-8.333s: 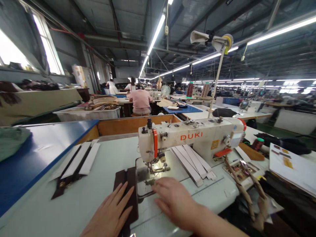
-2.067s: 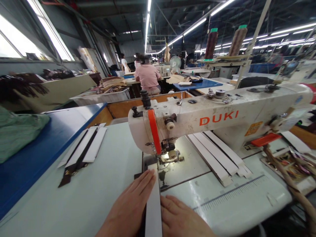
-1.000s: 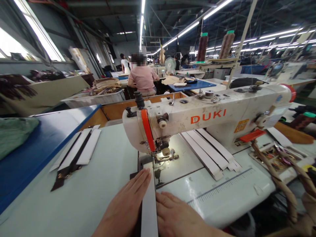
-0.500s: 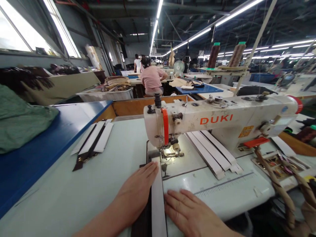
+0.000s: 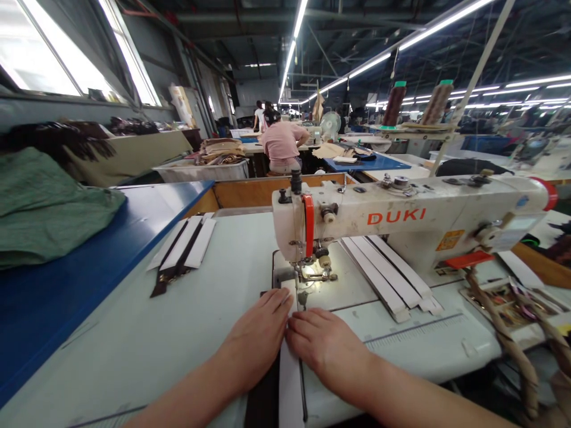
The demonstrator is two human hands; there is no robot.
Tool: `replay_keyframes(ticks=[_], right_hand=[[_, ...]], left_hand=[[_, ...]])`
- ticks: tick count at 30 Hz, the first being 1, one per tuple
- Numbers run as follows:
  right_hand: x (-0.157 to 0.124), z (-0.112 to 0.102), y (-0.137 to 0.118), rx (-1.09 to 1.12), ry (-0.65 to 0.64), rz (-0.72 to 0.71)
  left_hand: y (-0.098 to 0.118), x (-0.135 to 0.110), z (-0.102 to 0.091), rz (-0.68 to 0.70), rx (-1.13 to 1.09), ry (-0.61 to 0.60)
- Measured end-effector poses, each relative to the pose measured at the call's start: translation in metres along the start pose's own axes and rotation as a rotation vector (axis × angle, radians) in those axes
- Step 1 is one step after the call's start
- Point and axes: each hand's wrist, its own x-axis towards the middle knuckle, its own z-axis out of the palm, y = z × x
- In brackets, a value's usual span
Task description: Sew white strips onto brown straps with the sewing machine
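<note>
A white strip (image 5: pixel 289 380) lies on a dark brown piece (image 5: pixel 263 398) and runs up to the presser foot (image 5: pixel 312 274) of the white DUKI sewing machine (image 5: pixel 401 223). My left hand (image 5: pixel 256 336) lies flat on the left side of the strip, fingers stretched toward the needle. My right hand (image 5: pixel 328 348) lies flat on the strip's right side, its fingertips touching the left hand's. Both hands press the strip down close in front of the foot.
Several white strips (image 5: pixel 388 279) lie under the machine arm. More white and dark strips (image 5: pixel 182 249) sit at the left. A blue table (image 5: pixel 89 261) holds green cloth (image 5: pixel 44 208). A tray of small parts (image 5: pixel 508 297) is at the right. A person in pink (image 5: pixel 282 142) sits ahead.
My right hand has slid forward and left onto the strip to meet the left hand. The strip has fed farther toward the presser foot. The view has shifted slightly.
</note>
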Motion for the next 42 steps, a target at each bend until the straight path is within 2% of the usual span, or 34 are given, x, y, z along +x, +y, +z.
replay_keyframes(ticks=[6, 11, 16, 25, 33, 42], right_hand=[[0.000, -0.001, 0.006, -0.024, -0.016, -0.066], [0.000, -0.005, 0.021, -0.031, -0.055, -0.060], [0.000, -0.007, 0.029, -0.028, -0.039, -0.044], [0.004, -0.005, 0.035, 0.014, -0.023, -0.008], [0.003, -0.003, 0.035, 0.036, 0.008, 0.000], [0.005, -0.010, 0.037, 0.028, -0.068, 0.003]], left_hand=[[0.003, 0.003, 0.006, -0.007, 0.023, 0.010], [0.000, 0.016, 0.014, -0.006, -0.001, 0.029], [-0.003, 0.023, 0.019, -0.025, -0.040, 0.035], [-0.010, 0.025, 0.022, -0.025, -0.087, 0.033], [-0.011, 0.027, 0.019, 0.026, -0.011, 0.084], [-0.011, 0.028, 0.017, -0.003, -0.032, 0.056]])
